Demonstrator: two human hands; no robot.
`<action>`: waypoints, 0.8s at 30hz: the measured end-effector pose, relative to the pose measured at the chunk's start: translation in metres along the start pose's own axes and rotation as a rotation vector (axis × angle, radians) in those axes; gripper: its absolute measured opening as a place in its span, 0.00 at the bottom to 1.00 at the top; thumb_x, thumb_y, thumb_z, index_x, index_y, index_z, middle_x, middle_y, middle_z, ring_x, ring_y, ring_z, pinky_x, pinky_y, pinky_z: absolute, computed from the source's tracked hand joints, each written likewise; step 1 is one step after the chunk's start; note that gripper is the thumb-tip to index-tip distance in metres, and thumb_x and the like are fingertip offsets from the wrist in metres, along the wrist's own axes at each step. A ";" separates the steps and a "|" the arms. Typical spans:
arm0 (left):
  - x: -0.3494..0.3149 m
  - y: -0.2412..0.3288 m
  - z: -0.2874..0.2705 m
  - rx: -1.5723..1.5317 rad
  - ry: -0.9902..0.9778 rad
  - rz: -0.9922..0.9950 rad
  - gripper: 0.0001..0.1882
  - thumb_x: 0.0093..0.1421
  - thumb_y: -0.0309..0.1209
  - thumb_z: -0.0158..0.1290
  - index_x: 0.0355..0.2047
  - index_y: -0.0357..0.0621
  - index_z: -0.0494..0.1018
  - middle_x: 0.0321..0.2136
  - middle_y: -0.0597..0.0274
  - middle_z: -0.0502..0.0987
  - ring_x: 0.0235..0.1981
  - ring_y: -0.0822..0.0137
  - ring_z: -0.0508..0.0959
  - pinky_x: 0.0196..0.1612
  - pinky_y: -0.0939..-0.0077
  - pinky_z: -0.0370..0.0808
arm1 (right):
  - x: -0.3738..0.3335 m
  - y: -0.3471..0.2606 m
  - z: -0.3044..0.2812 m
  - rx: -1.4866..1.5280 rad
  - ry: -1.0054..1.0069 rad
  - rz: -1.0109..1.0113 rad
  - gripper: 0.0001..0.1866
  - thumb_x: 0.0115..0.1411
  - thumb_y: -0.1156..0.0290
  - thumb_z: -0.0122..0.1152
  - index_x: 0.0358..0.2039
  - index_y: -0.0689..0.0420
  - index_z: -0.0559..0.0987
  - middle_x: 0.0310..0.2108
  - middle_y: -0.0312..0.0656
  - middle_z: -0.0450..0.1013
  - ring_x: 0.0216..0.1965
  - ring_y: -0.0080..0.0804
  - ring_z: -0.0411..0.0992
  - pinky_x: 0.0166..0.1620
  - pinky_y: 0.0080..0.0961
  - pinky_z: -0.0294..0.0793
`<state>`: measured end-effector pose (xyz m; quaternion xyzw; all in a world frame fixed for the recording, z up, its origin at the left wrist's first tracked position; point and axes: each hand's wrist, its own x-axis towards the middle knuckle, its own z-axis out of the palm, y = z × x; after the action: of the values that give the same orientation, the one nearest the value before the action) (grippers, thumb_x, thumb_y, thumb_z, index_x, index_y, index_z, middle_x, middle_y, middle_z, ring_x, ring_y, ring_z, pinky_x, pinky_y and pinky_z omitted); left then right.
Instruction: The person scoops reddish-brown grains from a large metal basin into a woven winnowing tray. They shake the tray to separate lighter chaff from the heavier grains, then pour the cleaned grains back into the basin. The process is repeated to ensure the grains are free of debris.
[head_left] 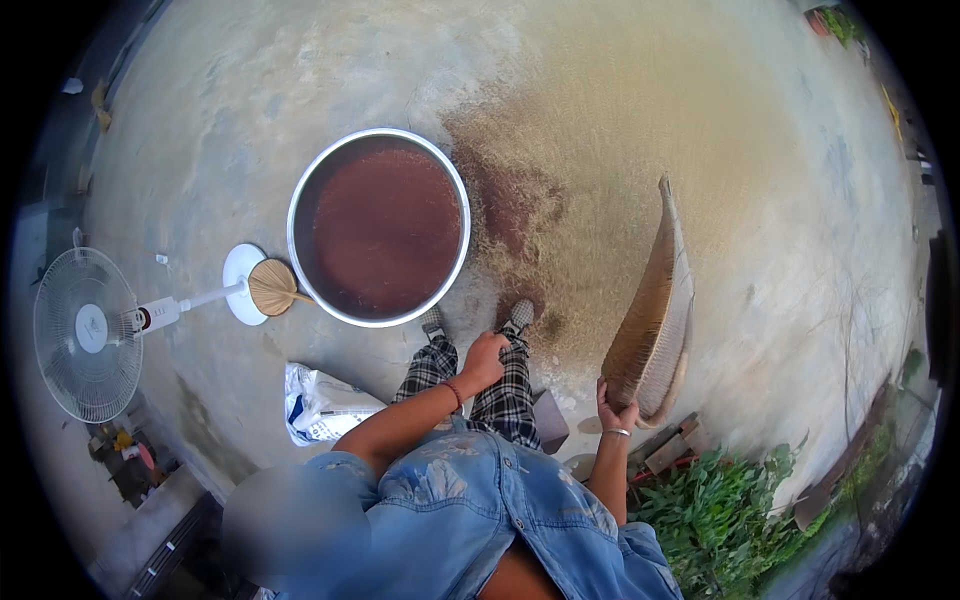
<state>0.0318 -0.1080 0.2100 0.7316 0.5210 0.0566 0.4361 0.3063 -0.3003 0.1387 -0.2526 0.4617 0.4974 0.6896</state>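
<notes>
My right hand [616, 410] grips the rim of a woven winnowing basket [655, 320], which is tilted up on its side so that its edge points away from me. In front of my body, my left hand [484, 362] is curled closed over my legs, with nothing showing in it. Ahead and to the left stands a large round metal basin [463, 255] holding reddish-brown grain [385, 230]. Pale chaff [620, 130] and some reddish grain [505, 205] lie scattered on the concrete floor, right of the basin and beyond my feet.
On the left, a white standing fan [90, 330] has its round base near the basin. A palm-leaf hand fan [272, 287] rests between that base and the basin. A white sack [325, 405] lies left of my legs. Leafy green plants [725, 510] grow at the lower right.
</notes>
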 end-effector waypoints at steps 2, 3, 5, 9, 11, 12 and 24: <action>-0.027 -0.090 -0.005 0.003 0.004 -0.184 0.11 0.40 0.18 0.49 0.27 0.43 0.72 0.24 0.53 0.74 0.29 0.51 0.75 0.32 0.60 0.71 | 0.050 -0.026 -0.004 0.120 0.079 -0.010 0.24 0.54 0.64 0.43 0.49 0.63 0.69 0.48 0.55 0.66 0.47 0.57 0.65 0.45 0.45 0.73; -0.040 -0.121 -0.015 -0.023 0.000 -0.266 0.09 0.42 0.19 0.49 0.26 0.43 0.72 0.21 0.55 0.75 0.26 0.54 0.76 0.30 0.62 0.72 | 0.073 -0.042 -0.013 0.179 0.107 -0.029 0.24 0.53 0.63 0.43 0.48 0.63 0.69 0.47 0.55 0.66 0.47 0.57 0.65 0.45 0.46 0.73; -0.062 -0.160 -0.037 0.033 -0.048 -0.459 0.09 0.39 0.21 0.55 0.25 0.41 0.71 0.21 0.57 0.76 0.25 0.60 0.77 0.30 0.69 0.74 | 0.113 -0.062 -0.033 0.297 0.163 -0.070 0.24 0.52 0.63 0.43 0.48 0.63 0.69 0.46 0.55 0.66 0.47 0.57 0.65 0.44 0.47 0.74; -0.092 -0.191 -0.045 0.084 -0.039 -0.704 0.15 0.36 0.23 0.61 0.27 0.40 0.71 0.21 0.58 0.76 0.25 0.64 0.78 0.30 0.73 0.74 | 0.182 -0.106 -0.072 0.496 0.210 -0.081 0.25 0.52 0.64 0.45 0.49 0.62 0.67 0.47 0.56 0.64 0.48 0.58 0.63 0.44 0.49 0.74; -0.092 -0.203 -0.030 0.001 -0.002 -0.707 0.15 0.38 0.23 0.60 0.28 0.40 0.71 0.22 0.58 0.76 0.25 0.64 0.78 0.31 0.73 0.75 | 0.216 -0.124 -0.093 0.549 0.247 -0.153 0.25 0.52 0.63 0.47 0.50 0.61 0.67 0.47 0.56 0.64 0.47 0.58 0.63 0.43 0.48 0.75; -0.087 -0.212 -0.020 -0.041 0.016 -0.695 0.15 0.39 0.23 0.60 0.29 0.40 0.71 0.23 0.58 0.77 0.25 0.64 0.78 0.31 0.73 0.75 | 0.234 -0.131 -0.105 0.578 0.255 -0.195 0.25 0.52 0.63 0.48 0.50 0.61 0.67 0.47 0.56 0.63 0.47 0.58 0.63 0.43 0.48 0.75; -0.073 -0.222 0.030 0.349 0.020 -0.216 0.06 0.50 0.25 0.54 0.30 0.41 0.70 0.32 0.54 0.73 0.33 0.53 0.74 0.37 0.63 0.73 | 0.383 -0.090 -0.215 0.206 0.524 -0.266 0.18 0.58 0.70 0.42 0.47 0.66 0.67 0.49 0.53 0.65 0.50 0.55 0.65 0.43 0.44 0.76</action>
<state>-0.1430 -0.1676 0.0634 0.7352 0.6027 -0.0745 0.3010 0.3365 -0.3346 -0.3079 -0.3591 0.6347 0.2712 0.6282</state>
